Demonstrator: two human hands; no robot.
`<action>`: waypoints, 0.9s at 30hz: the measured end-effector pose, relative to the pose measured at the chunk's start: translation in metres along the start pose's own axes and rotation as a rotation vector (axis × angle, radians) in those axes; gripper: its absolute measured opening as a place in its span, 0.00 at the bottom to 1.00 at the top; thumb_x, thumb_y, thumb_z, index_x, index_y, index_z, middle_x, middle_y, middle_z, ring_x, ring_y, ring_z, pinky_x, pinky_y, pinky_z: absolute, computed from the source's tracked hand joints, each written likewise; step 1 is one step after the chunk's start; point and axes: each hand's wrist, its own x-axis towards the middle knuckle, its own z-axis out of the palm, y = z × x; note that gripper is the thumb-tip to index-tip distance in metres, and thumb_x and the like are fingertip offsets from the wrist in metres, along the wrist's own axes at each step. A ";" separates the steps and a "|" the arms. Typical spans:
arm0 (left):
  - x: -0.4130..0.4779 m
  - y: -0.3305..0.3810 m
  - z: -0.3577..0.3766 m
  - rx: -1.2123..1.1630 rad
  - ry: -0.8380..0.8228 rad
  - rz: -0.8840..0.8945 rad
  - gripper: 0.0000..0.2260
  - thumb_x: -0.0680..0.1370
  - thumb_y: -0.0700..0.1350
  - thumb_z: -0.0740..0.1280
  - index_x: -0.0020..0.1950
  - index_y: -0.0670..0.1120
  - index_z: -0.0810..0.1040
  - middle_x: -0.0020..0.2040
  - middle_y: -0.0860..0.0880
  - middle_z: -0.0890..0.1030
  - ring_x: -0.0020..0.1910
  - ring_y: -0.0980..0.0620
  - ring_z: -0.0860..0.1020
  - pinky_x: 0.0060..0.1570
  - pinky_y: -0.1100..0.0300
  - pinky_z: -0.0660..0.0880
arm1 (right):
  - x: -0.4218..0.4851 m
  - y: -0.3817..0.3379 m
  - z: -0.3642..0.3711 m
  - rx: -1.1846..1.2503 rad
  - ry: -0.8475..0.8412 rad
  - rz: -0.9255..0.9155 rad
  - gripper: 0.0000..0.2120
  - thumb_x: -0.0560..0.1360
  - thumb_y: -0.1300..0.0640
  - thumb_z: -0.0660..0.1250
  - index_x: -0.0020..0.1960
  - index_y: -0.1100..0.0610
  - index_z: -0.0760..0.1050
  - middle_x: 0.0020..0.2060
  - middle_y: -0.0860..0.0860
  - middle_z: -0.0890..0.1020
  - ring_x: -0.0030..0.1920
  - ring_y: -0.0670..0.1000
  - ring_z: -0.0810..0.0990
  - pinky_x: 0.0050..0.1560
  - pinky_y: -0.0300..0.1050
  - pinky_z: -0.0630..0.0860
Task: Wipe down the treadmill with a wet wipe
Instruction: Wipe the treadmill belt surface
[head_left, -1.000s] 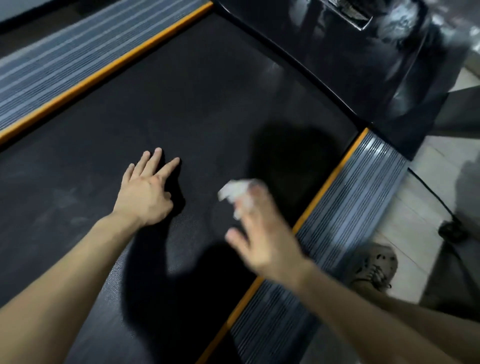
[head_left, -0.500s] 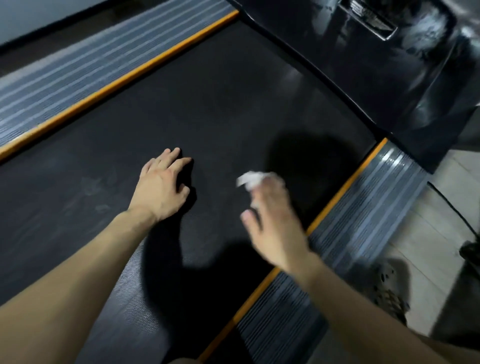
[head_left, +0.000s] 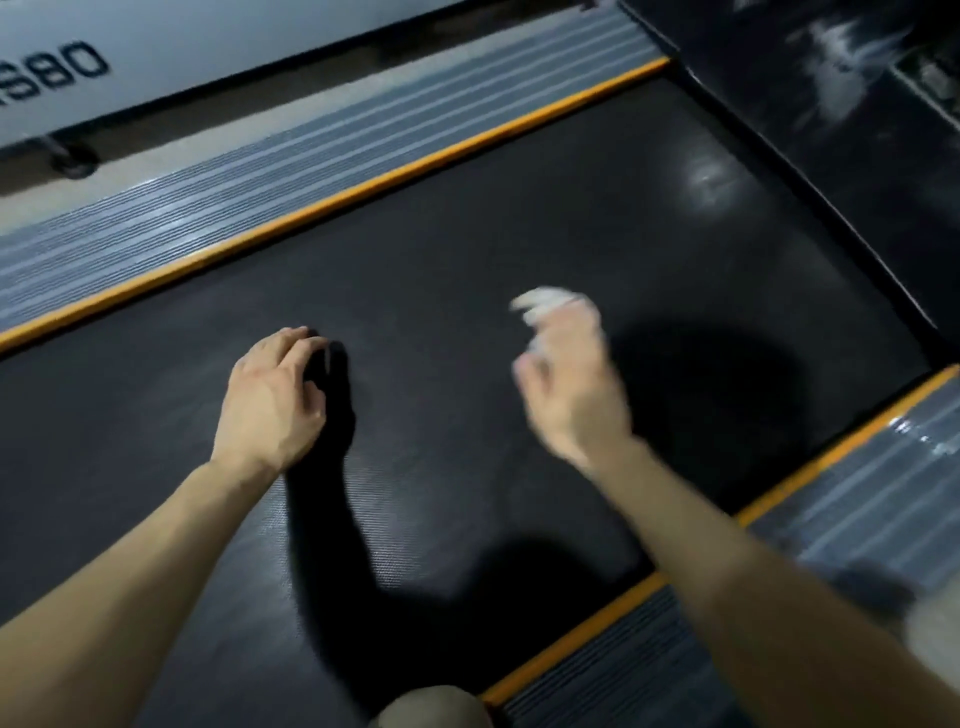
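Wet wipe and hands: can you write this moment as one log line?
right hand: grips wet wipe, blurred | left hand: rests on treadmill belt | wipe-belt contact: cannot tell

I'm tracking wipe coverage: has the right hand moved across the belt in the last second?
Yes. The right hand, gripping the wet wipe, has shifted left toward the middle of the belt, away from the right-side orange strip.

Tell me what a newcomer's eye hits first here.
The white wet wipe, crumpled in the blurred right hand at mid-frame, stands out against the black treadmill belt. The left hand rests on the belt left of it. Orange strips edge the belt on both sides.
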 end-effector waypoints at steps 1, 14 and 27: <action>-0.005 -0.006 -0.002 -0.001 0.011 -0.027 0.24 0.75 0.35 0.68 0.72 0.42 0.78 0.74 0.41 0.76 0.75 0.39 0.71 0.77 0.41 0.67 | -0.018 -0.039 0.022 0.135 -0.172 -0.162 0.12 0.77 0.66 0.68 0.60 0.64 0.78 0.68 0.57 0.77 0.73 0.61 0.74 0.74 0.62 0.68; -0.059 -0.095 -0.034 0.004 0.109 -0.250 0.22 0.80 0.40 0.68 0.75 0.44 0.74 0.75 0.42 0.74 0.75 0.39 0.71 0.76 0.40 0.69 | 0.087 -0.057 0.112 -0.202 -0.086 0.104 0.19 0.83 0.47 0.60 0.66 0.58 0.75 0.72 0.51 0.74 0.74 0.55 0.70 0.76 0.54 0.67; -0.058 -0.112 -0.038 0.052 0.021 -0.217 0.22 0.82 0.49 0.69 0.76 0.47 0.73 0.78 0.45 0.71 0.75 0.39 0.71 0.72 0.39 0.71 | 0.109 -0.049 0.109 -0.103 -0.333 -0.050 0.27 0.76 0.60 0.57 0.72 0.43 0.71 0.71 0.40 0.71 0.67 0.48 0.77 0.63 0.53 0.80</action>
